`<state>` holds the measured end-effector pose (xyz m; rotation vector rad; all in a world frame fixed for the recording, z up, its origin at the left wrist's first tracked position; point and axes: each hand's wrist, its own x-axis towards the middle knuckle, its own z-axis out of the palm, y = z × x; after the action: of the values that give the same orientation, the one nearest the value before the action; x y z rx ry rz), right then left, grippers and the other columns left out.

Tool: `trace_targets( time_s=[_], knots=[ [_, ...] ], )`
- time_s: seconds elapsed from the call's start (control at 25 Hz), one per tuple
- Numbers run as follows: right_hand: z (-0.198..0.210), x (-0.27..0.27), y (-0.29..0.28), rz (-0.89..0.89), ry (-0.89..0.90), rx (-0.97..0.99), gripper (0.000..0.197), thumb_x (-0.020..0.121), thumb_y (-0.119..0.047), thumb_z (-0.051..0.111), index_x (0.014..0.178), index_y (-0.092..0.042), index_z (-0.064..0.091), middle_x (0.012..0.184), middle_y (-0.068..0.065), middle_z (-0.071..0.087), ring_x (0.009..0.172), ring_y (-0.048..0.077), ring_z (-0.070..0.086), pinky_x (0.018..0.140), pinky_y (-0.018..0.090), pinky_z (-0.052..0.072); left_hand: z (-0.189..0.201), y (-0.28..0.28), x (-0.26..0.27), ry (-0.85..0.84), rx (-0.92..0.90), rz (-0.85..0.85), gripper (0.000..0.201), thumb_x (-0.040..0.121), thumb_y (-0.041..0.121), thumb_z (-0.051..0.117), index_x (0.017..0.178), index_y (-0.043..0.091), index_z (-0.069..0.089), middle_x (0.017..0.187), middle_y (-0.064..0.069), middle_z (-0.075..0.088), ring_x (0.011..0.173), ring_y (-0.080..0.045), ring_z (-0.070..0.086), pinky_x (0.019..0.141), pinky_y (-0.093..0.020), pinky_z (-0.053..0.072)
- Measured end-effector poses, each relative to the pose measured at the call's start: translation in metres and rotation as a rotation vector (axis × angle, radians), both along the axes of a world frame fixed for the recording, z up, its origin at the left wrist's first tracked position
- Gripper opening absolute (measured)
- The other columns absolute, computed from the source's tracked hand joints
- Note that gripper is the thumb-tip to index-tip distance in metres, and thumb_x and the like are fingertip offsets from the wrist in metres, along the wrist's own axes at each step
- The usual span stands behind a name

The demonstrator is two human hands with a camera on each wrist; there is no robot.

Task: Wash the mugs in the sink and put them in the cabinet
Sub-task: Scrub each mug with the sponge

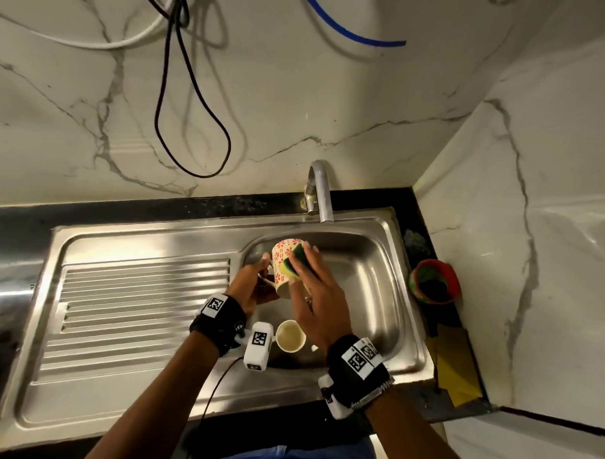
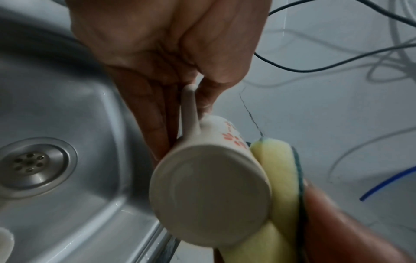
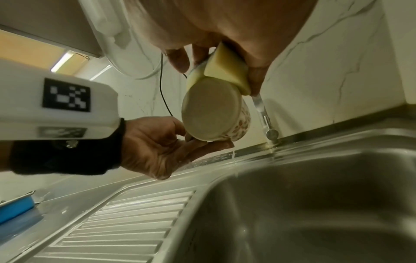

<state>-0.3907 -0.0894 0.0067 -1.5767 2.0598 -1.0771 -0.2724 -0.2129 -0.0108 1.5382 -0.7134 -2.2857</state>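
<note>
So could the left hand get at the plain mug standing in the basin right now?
Probably not yet: the left hand grips the floral mug by its handle. The plain mug itself stands uncovered just below.

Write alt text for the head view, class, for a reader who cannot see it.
Over a steel sink, the left hand holds a flowered mug by its handle while the right hand presses a sponge against it. A second mug stands in the basin.

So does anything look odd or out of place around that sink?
Mostly the loose cables and a blue hose dangling down the marble wall above the sink. No spill or damage shows.
</note>
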Motion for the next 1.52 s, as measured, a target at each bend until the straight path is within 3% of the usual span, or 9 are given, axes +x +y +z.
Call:
trace_targets(
  time_s=[0.16,0.28,0.44,0.56,0.64,0.8,0.92,1.12,1.52],
  knots=[
    [0.009,-0.029,-0.014,0.066,-0.235,0.059,0.046,0.112,-0.043,0.037,0.158,-0.040,0.039,0.170,-0.010,0.028,0.152,0.009,0.034,0.116,0.037,0.046,0.001,0.006,-0.002,0.079,-0.039,-0.027,0.040,0.101,0.045,0.050,0.108,0.010,0.066,0.090,-0.010,0.075,0.079,-0.020,0.074,0.079,-0.039,0.058],
    [0.010,-0.048,-0.015,-0.025,-0.633,0.139,0.044,0.109,-0.052,0.041,0.153,-0.047,0.038,0.149,-0.004,0.058,0.130,0.014,0.061,0.100,0.039,0.059,0.006,0.011,-0.009,0.110,-0.054,0.054,0.047,0.100,0.048,0.050,0.120,0.008,0.064,0.103,-0.016,0.075,0.089,-0.024,0.074,0.078,-0.037,0.061],
    [0.008,-0.039,0.016,0.006,-0.273,0.161,0.081,0.094,-0.071,0.057,0.161,-0.040,0.025,0.163,-0.009,0.042,0.138,0.011,0.054,0.106,0.035,0.055,0.005,0.024,-0.018,0.086,0.008,0.128,0.048,0.103,0.047,0.047,0.120,0.005,0.064,0.103,-0.016,0.076,0.084,-0.021,0.075,0.066,-0.030,0.063],
    [0.011,-0.047,0.012,0.102,-0.172,0.047,0.091,0.090,-0.063,0.070,0.163,-0.035,0.024,0.170,-0.013,0.026,0.147,0.010,0.044,0.105,0.029,0.054,-0.002,0.034,-0.020,0.145,0.084,0.185,0.045,0.106,0.036,0.044,0.127,-0.001,0.060,0.113,-0.019,0.073,0.093,-0.025,0.074,0.074,-0.032,0.064],
    [0.012,-0.062,0.001,0.133,-0.436,0.121,0.101,0.080,-0.055,0.085,0.161,-0.036,0.028,0.163,-0.012,0.039,0.144,0.010,0.048,0.106,0.036,0.055,-0.003,0.038,-0.019,0.188,0.123,0.184,0.044,0.106,0.031,0.043,0.129,-0.003,0.059,0.120,-0.023,0.069,0.100,-0.029,0.072,0.082,-0.035,0.060],
    [0.009,-0.085,-0.004,0.104,-0.875,0.229,0.099,0.068,-0.016,0.099,0.144,-0.041,0.040,0.134,-0.008,0.064,0.123,0.010,0.065,0.093,0.038,0.062,0.008,0.050,-0.032,0.200,0.140,0.097,0.034,0.105,0.020,0.041,0.119,-0.002,0.061,0.107,-0.023,0.073,0.086,-0.028,0.076,0.064,-0.032,0.064],
    [0.002,-0.092,0.002,0.081,-0.814,0.236,0.100,0.066,-0.014,0.099,0.141,-0.042,0.039,0.130,-0.011,0.063,0.116,0.005,0.066,0.088,0.029,0.062,0.004,0.049,-0.044,0.046,-0.006,-0.048,0.035,0.105,0.023,0.042,0.128,0.004,0.060,0.108,-0.017,0.075,0.092,-0.027,0.075,0.072,-0.034,0.063],
    [0.001,-0.098,-0.012,0.176,-0.341,0.255,0.115,0.058,-0.054,0.098,0.153,-0.036,0.034,0.144,-0.013,0.049,0.129,0.004,0.052,0.105,0.030,0.052,0.027,0.029,-0.060,-0.073,-0.015,-0.182,0.063,0.098,0.067,0.038,0.112,0.015,0.069,0.091,-0.007,0.079,0.078,-0.019,0.076,0.069,-0.035,0.061],
    [0.004,-0.078,-0.010,0.090,0.014,0.122,0.106,0.071,-0.077,0.076,0.160,-0.035,0.034,0.167,-0.006,0.027,0.144,0.016,0.042,0.106,0.029,0.048,0.025,0.035,-0.065,0.263,0.043,0.075,0.050,0.094,0.047,0.060,0.126,0.009,0.064,0.108,-0.013,0.073,0.095,-0.023,0.071,0.081,-0.037,0.059]
  ],
)
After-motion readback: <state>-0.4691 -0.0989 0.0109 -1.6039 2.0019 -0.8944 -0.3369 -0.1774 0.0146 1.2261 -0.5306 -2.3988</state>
